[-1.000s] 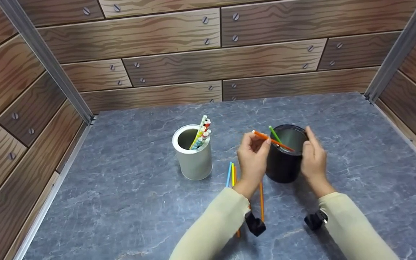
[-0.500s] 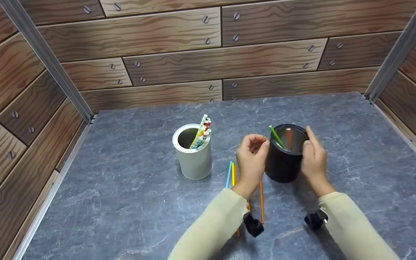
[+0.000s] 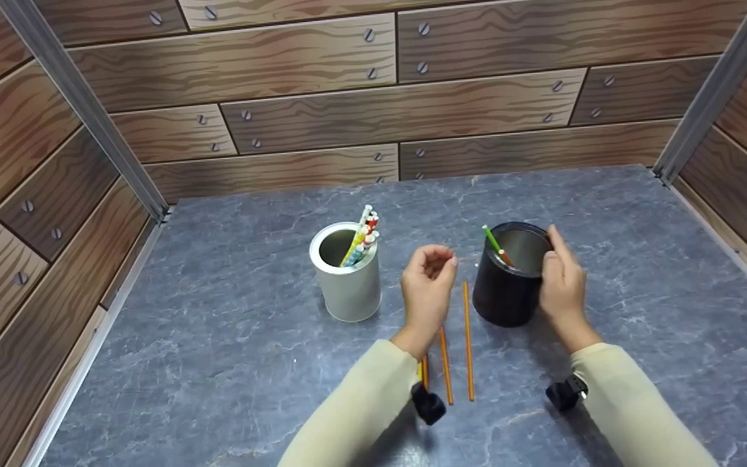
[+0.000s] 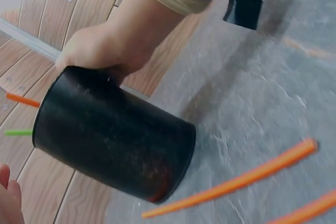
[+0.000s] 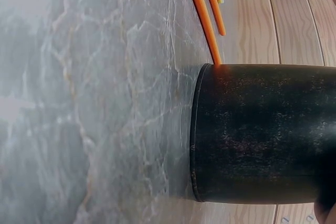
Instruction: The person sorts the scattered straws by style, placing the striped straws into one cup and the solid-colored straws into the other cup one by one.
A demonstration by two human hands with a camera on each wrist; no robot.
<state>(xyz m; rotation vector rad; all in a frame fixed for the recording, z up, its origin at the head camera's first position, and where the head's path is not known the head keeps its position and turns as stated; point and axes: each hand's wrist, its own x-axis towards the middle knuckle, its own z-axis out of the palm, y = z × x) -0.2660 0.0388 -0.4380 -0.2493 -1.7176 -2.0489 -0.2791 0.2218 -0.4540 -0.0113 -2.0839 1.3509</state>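
Observation:
My right hand point(image 3: 563, 280) holds the side of a black can point(image 3: 506, 299) upright on the table, its index finger along the rim. A green straw point(image 3: 491, 238) and an orange straw point(image 3: 506, 258) lean inside the can, and their ends show past the rim in the left wrist view. To the can's left, my left hand point(image 3: 428, 288) hovers with loosely curled fingers and nothing between them. Under and beside it lie orange straws point(image 3: 468, 344) on the table; a yellow one is mostly hidden by the left forearm.
A white can point(image 3: 352, 295) stands left of the hands, with several patterned paper straws point(image 3: 364, 235) leaning in it. Wood-patterned walls point(image 3: 308, 58) enclose the grey marbled table point(image 3: 231, 285) at the back and sides.
My left hand let go of an orange straw, which dropped into the black can and now leans near the green one. That hand then moved left, away from the can. The right hand stayed put.

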